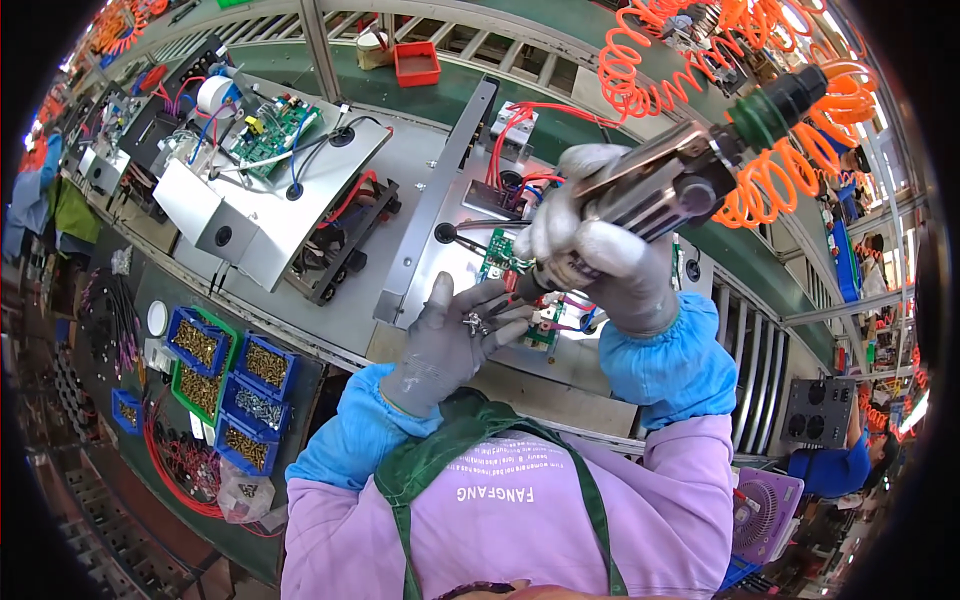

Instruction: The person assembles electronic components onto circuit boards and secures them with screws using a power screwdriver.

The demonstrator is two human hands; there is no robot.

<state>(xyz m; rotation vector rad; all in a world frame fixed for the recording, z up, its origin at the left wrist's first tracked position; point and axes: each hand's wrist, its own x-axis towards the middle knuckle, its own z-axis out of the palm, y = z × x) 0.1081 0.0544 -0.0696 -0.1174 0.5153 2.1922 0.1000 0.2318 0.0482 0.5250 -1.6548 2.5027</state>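
2 hands — right hand (600,255) grips screwdriver (680,175), left hand (450,345) pinches screws (473,322).

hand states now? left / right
Left hand: pinched shut on small screws, beside the driver tip.
Right hand: closed around the power screwdriver, tip down at the green circuit board.

The right hand (600,255) hides the screwdriver (680,180) tip (screws (474,322) too small).

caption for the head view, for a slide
Gloved right hand holds power screwdriver over circuit board; left hand pinches screws.
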